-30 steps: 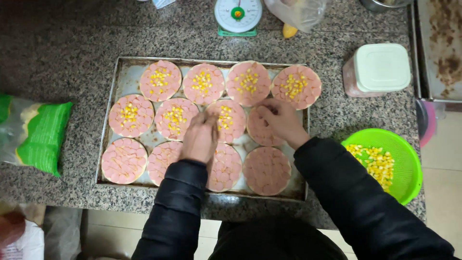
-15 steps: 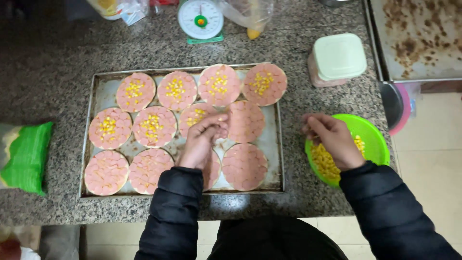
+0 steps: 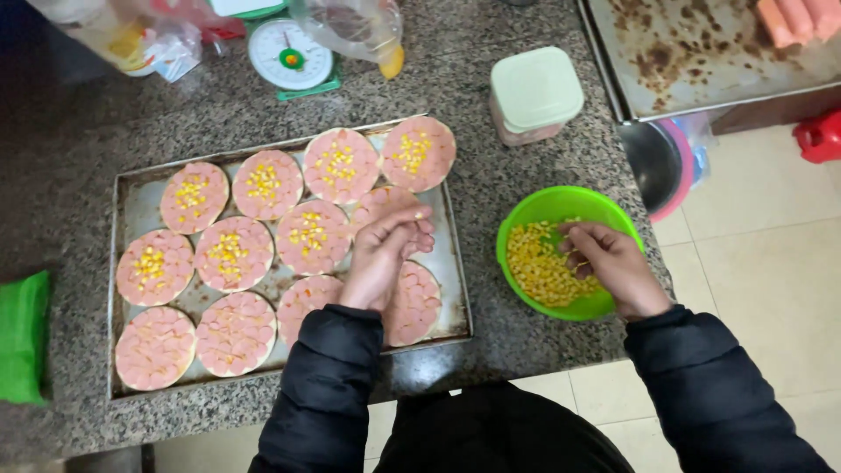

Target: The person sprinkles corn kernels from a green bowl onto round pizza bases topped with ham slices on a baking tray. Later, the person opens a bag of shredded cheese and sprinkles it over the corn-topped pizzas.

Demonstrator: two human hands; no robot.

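A metal baking tray [image 3: 130, 203] on the granite counter holds several round pizza bases covered with pink sausage slices; most carry yellow corn kernels [image 3: 263, 181]. My left hand [image 3: 383, 254] hovers over the tray's right side with fingers bunched together, above a base without corn [image 3: 413, 302]. My right hand [image 3: 609, 263] reaches into a green bowl of corn kernels [image 3: 543, 267] to the right of the tray, fingers pinching among the kernels. Whether kernels are in either hand cannot be told.
A white kitchen scale [image 3: 290, 54] and clear plastic bags [image 3: 355, 26] stand behind the tray. A lidded pale container [image 3: 534, 90] sits right of them. A greasy metal tray [image 3: 701, 44] lies at the far right, a green bag [image 3: 22, 337] at the left edge.
My right hand left the tray, moved right and now digs into the green bowl. My left hand stayed over the tray's right side. The camera view shifted to the right.
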